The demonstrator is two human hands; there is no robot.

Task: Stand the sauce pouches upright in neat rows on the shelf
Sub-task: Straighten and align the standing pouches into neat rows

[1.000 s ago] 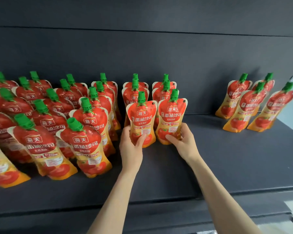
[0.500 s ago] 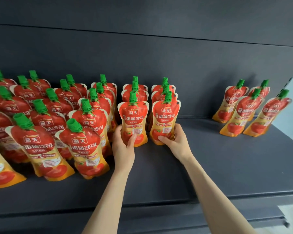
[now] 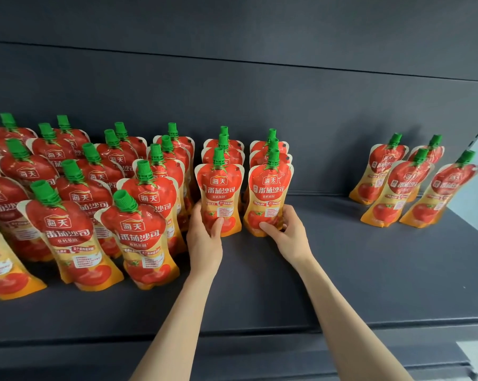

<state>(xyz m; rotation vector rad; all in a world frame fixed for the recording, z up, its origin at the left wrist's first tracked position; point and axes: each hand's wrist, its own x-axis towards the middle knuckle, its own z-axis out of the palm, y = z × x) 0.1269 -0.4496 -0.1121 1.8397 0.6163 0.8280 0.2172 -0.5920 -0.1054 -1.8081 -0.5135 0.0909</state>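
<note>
Red-and-orange tomato sauce pouches with green screw caps, all on a dark grey shelf (image 3: 259, 287) against a back panel (image 3: 259, 100) of the same grey. At centre, two short rows running front to back, three pouches deep each, upright, side by side with a narrow gap between. Left hand (image 3: 204, 240) curled round the lower part of the left front pouch (image 3: 220, 192), thumb across its face, fingers out of sight behind it. Right hand (image 3: 288, 233) wrapped likewise round the bottom of the right front pouch (image 3: 269, 192), thumb on the front, fingers round its right edge. Both held pouches upright, bases down at shelf level. To the left, a large block of pouches (image 3: 81, 199) in several rows, standing but leaning a little, the nearest ones just beside the left hand. Far to the right, well apart from the centre rows, four more pouches (image 3: 405, 185) in a loose cluster, leaning, near the shelf's end. Bare forearms reaching in from the lower edge.
</note>
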